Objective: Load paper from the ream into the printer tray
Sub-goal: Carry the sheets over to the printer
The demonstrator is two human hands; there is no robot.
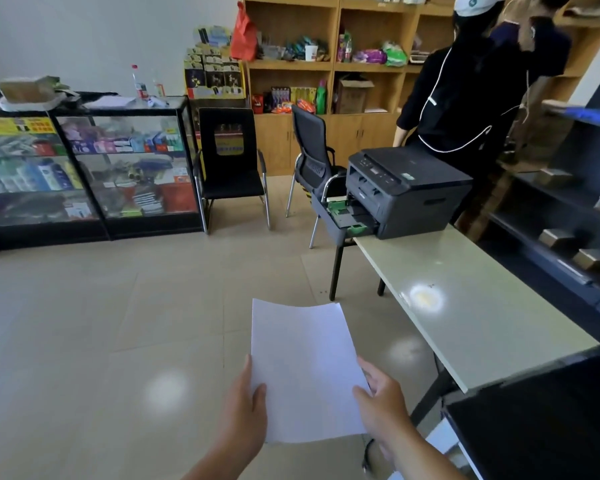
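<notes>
I hold a thin stack of white paper [303, 368] in front of me, above the floor. My left hand [246, 414] grips its left edge and my right hand [383, 400] grips its right edge. A dark grey printer [409, 188] stands at the far end of a pale table [465, 306]. Its paper tray [343, 216] is pulled out toward the left, with green guides showing inside. The paper is well short of the tray. No ream is visible.
A person in black [465, 98] stands behind the printer. Two black chairs [231, 164] [314, 161] stand near the tray. Glass display cases [84, 168] line the left wall, wooden shelves [326, 64] the back. A dark shelf unit [568, 220] runs along the right.
</notes>
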